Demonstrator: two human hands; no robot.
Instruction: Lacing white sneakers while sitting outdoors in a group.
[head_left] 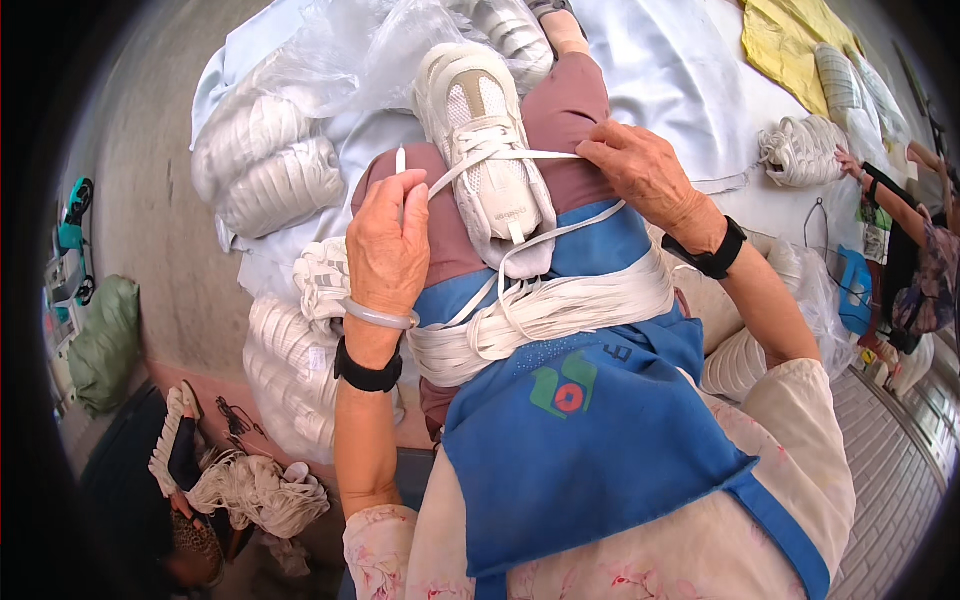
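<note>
A cream-white sneaker [510,190] lies on my lap, its toe pointing away from me. One shoelace [550,155] runs from its upper eyelets to my right hand [640,170], which pinches it out to the right. On the other side, my left hand [385,240] is closed on the lace stretched toward the left. A thin white pointed piece [401,160] stands up from the left fingers; I cannot tell if it is a lace end or a tool. A thick bundle of flat white shoelaces [550,310] lies across my blue apron [590,450], just below the shoe.
Plastic-wrapped stacks of white shoes [270,165] lie on the pale cloth [640,70] ahead and left. More wrapped shoes [290,370] sit by my left arm. A lace pile [260,495] is at lower left. At right, another person's hand [852,165] reaches toward a white bundle [800,150].
</note>
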